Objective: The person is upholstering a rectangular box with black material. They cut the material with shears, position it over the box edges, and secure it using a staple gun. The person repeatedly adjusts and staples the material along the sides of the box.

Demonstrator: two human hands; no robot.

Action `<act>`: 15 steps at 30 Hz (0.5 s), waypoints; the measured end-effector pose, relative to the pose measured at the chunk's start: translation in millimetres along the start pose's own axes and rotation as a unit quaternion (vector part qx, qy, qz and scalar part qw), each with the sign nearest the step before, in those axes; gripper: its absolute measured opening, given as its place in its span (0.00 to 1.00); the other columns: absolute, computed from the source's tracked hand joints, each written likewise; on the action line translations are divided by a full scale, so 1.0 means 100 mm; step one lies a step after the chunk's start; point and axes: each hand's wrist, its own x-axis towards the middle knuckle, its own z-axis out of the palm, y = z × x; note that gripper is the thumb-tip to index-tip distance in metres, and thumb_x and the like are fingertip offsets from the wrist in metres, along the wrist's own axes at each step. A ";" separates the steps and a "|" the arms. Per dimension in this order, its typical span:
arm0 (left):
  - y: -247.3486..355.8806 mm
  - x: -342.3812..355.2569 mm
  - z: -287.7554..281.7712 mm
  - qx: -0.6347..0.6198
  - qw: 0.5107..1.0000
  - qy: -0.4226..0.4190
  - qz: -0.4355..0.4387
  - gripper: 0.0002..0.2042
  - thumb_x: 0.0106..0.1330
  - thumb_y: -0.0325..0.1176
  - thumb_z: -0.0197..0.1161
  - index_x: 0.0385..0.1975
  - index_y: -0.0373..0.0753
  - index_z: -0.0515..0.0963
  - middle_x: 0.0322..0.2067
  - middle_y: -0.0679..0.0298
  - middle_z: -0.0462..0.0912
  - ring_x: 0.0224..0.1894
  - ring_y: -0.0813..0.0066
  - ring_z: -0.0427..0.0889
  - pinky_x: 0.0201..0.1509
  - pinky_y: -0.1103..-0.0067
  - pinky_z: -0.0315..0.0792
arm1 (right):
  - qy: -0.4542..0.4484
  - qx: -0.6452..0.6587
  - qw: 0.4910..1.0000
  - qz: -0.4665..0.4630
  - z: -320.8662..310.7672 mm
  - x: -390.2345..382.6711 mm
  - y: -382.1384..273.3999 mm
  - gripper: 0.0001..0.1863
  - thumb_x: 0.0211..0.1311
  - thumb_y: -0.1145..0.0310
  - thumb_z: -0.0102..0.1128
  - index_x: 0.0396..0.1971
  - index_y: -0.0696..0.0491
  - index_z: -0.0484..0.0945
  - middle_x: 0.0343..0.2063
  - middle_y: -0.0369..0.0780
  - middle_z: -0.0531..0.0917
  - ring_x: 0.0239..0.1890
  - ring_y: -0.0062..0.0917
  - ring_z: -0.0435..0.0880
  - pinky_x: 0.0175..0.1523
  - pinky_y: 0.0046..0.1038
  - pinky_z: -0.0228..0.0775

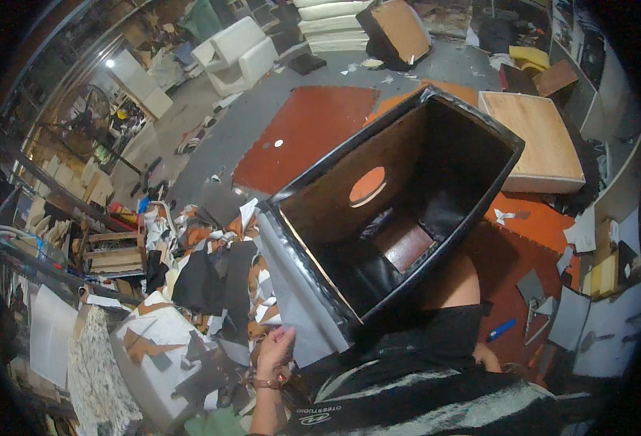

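Note:
A large open box (505, 156) covered in black leatherette rests tilted over my lap. Bare brown board lines one inside wall, which has an oval hole cut through it. A loose grey flap of covering (298, 305) hangs from the box's left end. My left hand (277, 345), with a bracelet at the wrist, pinches the lower edge of this flap. Low on the right, beside my dark clothing, only a small part of my right hand (487, 357) shows; its fingers are hidden. A blue-handled tool (502, 330) lies on the floor near it.
Scraps of leather and fabric (211, 283) are heaped at the left. A wooden-topped box (534, 138) stands beyond on the right, on red-orange sheets (306, 134). White foam chair forms (234, 54) and stacked pads (331, 25) are at the back.

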 end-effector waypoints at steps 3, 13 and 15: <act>-0.20 0.10 0.05 0.052 0.998 0.031 0.002 0.21 0.73 0.51 0.70 0.46 0.34 0.87 0.42 0.64 0.90 0.41 0.78 0.85 0.46 0.77 0.77 | 0.144 0.076 0.983 -0.083 -0.62 0.03 -0.33 0.14 0.62 0.65 0.64 0.39 0.62 0.85 0.34 0.54 0.89 0.41 0.47 0.90 0.46 0.43 0.82; 2.64 -1.07 -0.13 -0.155 0.933 0.106 0.308 0.20 0.69 0.46 0.63 0.47 0.33 0.81 0.40 0.56 0.85 0.40 0.64 0.85 0.51 0.71 0.78 | 0.345 0.120 0.629 -0.686 -3.24 -3.12 -3.68 0.17 0.63 0.71 0.68 0.52 0.54 0.86 0.46 0.43 0.91 0.47 0.35 0.89 0.52 0.36 0.80; 3.04 -1.15 0.04 -0.083 0.922 0.124 0.357 0.20 0.70 0.44 0.64 0.50 0.33 0.82 0.38 0.60 0.85 0.38 0.73 0.84 0.44 0.75 0.76 | 0.262 0.025 0.513 -0.817 -3.32 -3.33 -4.05 0.10 0.63 0.68 0.68 0.44 0.49 0.87 0.43 0.42 0.92 0.43 0.35 0.90 0.46 0.35 0.81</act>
